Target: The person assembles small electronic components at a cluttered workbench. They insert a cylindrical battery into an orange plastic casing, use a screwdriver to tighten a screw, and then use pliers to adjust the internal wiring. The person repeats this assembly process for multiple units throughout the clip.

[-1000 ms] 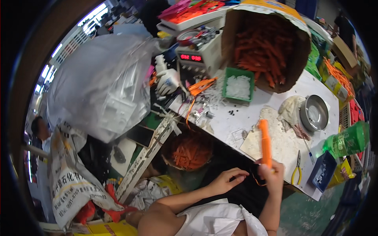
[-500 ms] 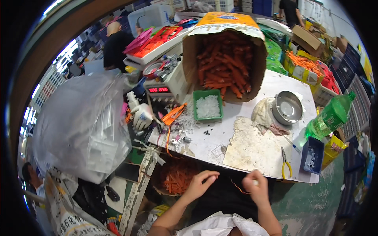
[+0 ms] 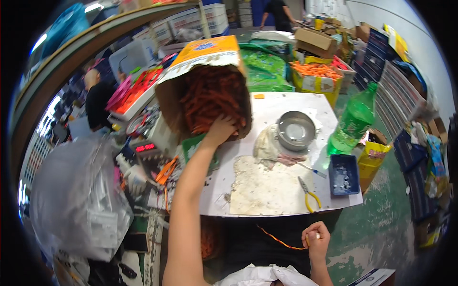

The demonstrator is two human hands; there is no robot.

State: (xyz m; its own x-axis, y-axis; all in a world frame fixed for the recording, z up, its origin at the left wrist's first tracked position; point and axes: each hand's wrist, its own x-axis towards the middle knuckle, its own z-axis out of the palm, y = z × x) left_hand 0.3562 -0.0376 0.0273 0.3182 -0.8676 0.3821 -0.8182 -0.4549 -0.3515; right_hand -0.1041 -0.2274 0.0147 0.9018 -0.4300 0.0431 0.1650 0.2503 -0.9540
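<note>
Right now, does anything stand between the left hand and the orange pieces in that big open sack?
Nothing visible does: the left hand reaches into the mouth of the sack, at the orange pieces. The green tray, partly behind the forearm, sits outside it.

- Left arm (image 3: 187, 200) stretched forward, nearly straight.
- Left hand (image 3: 222, 129) angled rightward, its back showing.
- Right forearm (image 3: 323, 271) raised, close in.
- Right hand (image 3: 317, 238) low, fingers (image 3: 321, 229) curled toward the palm.
</note>
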